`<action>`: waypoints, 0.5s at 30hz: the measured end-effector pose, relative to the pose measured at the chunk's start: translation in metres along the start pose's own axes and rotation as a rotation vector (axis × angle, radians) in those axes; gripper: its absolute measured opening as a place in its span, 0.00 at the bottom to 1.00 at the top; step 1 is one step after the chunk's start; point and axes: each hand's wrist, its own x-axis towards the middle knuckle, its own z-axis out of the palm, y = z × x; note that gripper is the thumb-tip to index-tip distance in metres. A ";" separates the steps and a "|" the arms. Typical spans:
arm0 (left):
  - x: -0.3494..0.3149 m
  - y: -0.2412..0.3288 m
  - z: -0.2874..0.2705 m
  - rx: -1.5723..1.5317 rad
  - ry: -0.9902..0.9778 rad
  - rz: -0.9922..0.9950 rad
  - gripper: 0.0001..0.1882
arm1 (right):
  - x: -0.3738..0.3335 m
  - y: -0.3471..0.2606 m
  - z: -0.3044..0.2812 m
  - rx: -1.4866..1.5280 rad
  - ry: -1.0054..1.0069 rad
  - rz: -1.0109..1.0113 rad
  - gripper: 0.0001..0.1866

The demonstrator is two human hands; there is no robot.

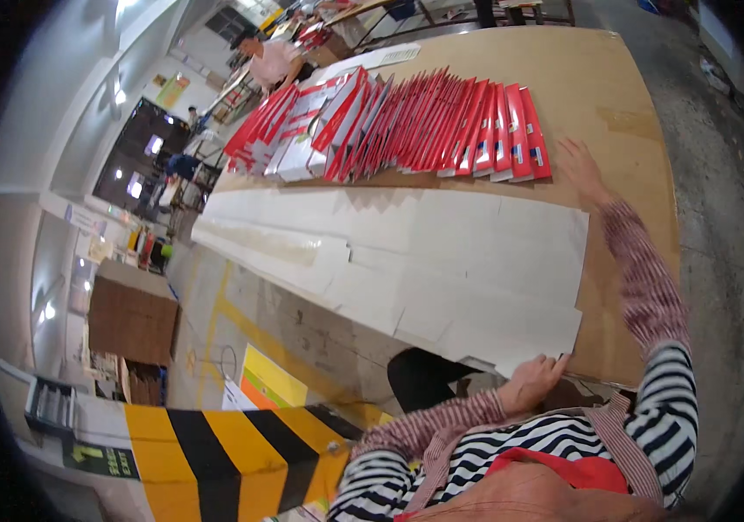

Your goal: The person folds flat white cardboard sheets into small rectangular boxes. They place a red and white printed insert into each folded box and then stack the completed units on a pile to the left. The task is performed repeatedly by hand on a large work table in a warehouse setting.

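Observation:
A long row of flat red-and-white packages (450,126), leaning on each other, crosses the table. Close to the right end of this row, my right hand (584,170) reaches out with its fingers apart and nothing in them. My left hand (530,384) is closed at the near table edge, by the corner of a white sheet (442,252). A small dark bit shows at its fingertips, too small to name. The white sheet lies along the near side of the table, with a strip of clear tape on its left part.
The brown tabletop (598,78) extends to the far right. A person (272,65) sits beyond the row's left end. A brown carton (133,311) stands at the left, behind a yellow-and-black striped barrier (228,457). Grey floor (720,200) runs along the right.

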 end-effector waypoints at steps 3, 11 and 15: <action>0.013 -0.001 -0.051 0.036 0.207 0.147 0.25 | -0.103 -0.124 -0.121 0.125 -0.366 -0.094 0.49; 0.091 0.146 -0.015 -0.418 0.372 0.585 0.24 | -0.373 -0.137 -0.303 -0.438 -0.409 0.130 0.24; 0.069 0.071 0.053 0.158 -0.046 0.314 0.51 | -0.420 -0.133 -0.347 -0.747 -0.430 0.200 0.22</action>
